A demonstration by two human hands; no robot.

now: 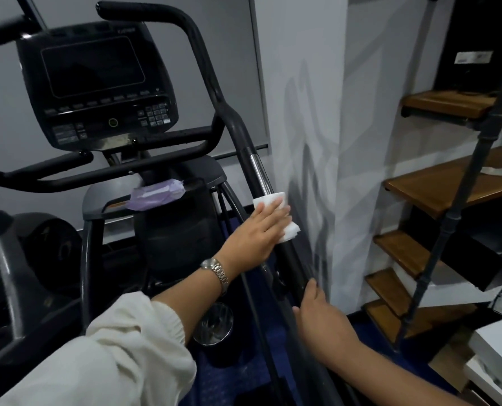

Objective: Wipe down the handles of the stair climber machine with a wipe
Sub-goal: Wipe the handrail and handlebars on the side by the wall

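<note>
The stair climber's right handrail (245,142) runs from the top handle down to the lower right, black with a chrome section (260,172). My left hand (258,230) presses a white wipe (276,200) around the rail just below the chrome part, fingers wrapped over it. Lower down, my right hand (320,315) grips the same rail, thumb on the outer side. The console (94,83) with a dark screen sits at upper left, with curved black handles (144,11) above and below it.
A purple wipe packet (156,194) lies on the machine's shelf. A grey wall (311,112) stands close to the right of the rail. Wooden spiral stairs (437,189) rise at right. A metal cup (214,323) sits low in the machine. Another machine (6,273) is at left.
</note>
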